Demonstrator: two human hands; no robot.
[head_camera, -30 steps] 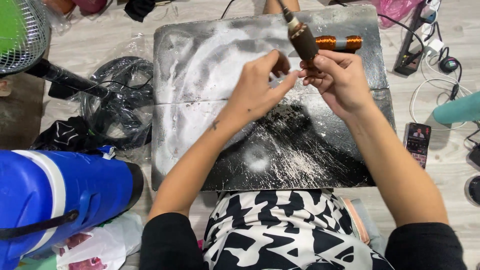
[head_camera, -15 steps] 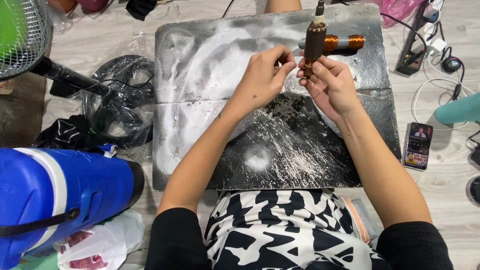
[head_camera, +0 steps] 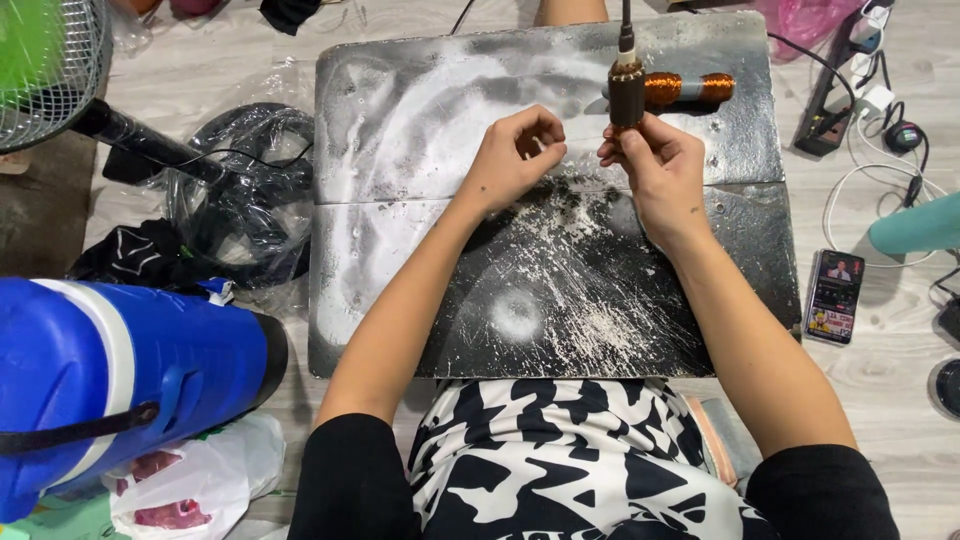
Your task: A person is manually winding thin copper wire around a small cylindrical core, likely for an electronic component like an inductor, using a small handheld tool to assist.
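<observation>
A dark board [head_camera: 400,260], scratched and dusted with white powder, lies on the floor in front of my lap. My right hand [head_camera: 662,178] grips a brown cylindrical tool [head_camera: 626,92] and holds it upright over the far side of the board, with a cord running up from its top. Just behind the tool, a spool wound with copper wire [head_camera: 692,88] lies on the board. To the left of the tool, my left hand [head_camera: 515,152] hovers with its fingertips pinched together. Nothing shows between its fingers.
A fan on a black stand [head_camera: 45,70] and a black plastic bag [head_camera: 240,200] lie left of the board. A blue and white cooler jug [head_camera: 110,380] and a white bag [head_camera: 190,480] sit at near left. At right are a phone [head_camera: 835,295], a power strip [head_camera: 835,115] with cables, and a teal object [head_camera: 920,225].
My left hand has left the tool and drawn away to the left. My right hand has turned the tool from tilted to upright.
</observation>
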